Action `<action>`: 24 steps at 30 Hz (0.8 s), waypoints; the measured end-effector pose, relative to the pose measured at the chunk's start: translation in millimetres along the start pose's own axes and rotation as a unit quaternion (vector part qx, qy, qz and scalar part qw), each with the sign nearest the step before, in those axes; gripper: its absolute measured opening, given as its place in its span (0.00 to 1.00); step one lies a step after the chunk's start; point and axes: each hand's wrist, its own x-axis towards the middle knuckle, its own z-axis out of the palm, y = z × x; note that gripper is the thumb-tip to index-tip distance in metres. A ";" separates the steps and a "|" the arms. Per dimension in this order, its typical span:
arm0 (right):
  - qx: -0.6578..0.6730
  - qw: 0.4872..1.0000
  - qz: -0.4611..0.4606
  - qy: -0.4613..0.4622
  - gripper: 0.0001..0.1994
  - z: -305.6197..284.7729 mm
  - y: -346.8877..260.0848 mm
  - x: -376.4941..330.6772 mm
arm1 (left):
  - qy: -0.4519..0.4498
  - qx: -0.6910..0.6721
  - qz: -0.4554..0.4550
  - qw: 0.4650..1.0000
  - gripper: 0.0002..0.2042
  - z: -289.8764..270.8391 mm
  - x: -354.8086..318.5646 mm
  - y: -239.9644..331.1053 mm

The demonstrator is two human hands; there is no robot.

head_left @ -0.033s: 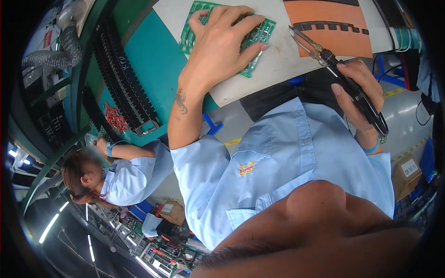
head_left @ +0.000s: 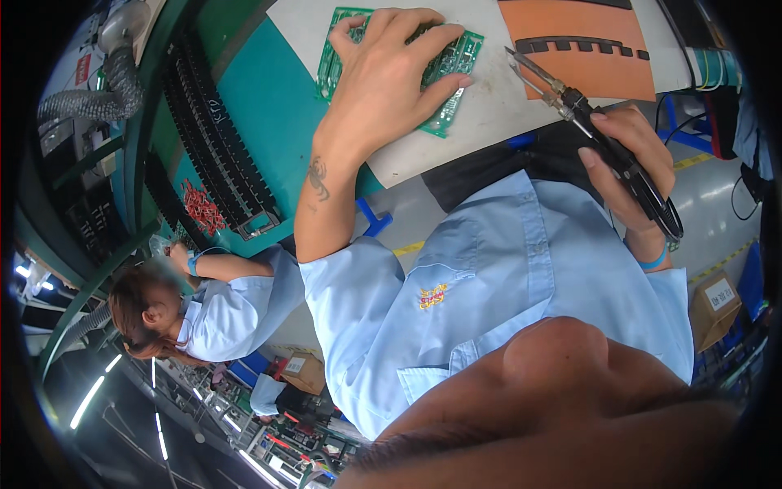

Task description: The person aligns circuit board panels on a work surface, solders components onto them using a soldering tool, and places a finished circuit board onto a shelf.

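My left fingers [head_left: 436,39] lie spread and flat, gripping nothing, as my left hand [head_left: 391,81] presses on the green rectangular printed circuit board [head_left: 458,57] at the far middle of the pale worktop [head_left: 489,122]. My right hand [head_left: 631,159] is closed around the black-handled pen-shaped tool with slim metal tips [head_left: 574,104], held just right of the board and not touching it. Beyond the tips lies a flat orange mat [head_left: 582,61], and far off to the lower left a co-worker in a light blue shirt [head_left: 224,314] bends over a separate bench.
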 end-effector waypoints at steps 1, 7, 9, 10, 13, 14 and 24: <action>0.002 1.000 0.004 -0.006 0.20 0.4 -0.1 0.2 | -0.015 0.002 -0.025 1.000 0.20 -2.7 0.8 2.4; 0.003 1.000 0.008 -0.021 0.22 8.6 0.4 3.7 | 0.002 -0.052 0.029 0.998 0.18 6.6 2.8 -6.8; -0.003 1.000 0.002 -0.023 0.22 9.5 1.0 5.5 | 0.002 -0.047 0.032 0.998 0.17 7.1 2.6 -7.8; -0.006 1.000 -0.001 -0.024 0.22 9.7 1.5 6.3 | 0.002 -0.045 0.034 0.998 0.16 7.4 2.6 -8.0; -0.006 1.000 -0.002 -0.028 0.23 10.5 3.4 8.4 | 0.002 -0.045 0.033 0.998 0.15 7.7 2.4 -7.5; -0.003 1.000 -0.001 -0.030 0.23 10.7 4.1 9.0 | 0.003 -0.046 0.032 0.998 0.15 7.6 2.3 -6.9; 0.003 0.999 -0.005 -0.041 0.22 11.3 6.2 15.5 | -0.004 -0.063 0.023 0.998 0.15 7.6 4.8 -7.2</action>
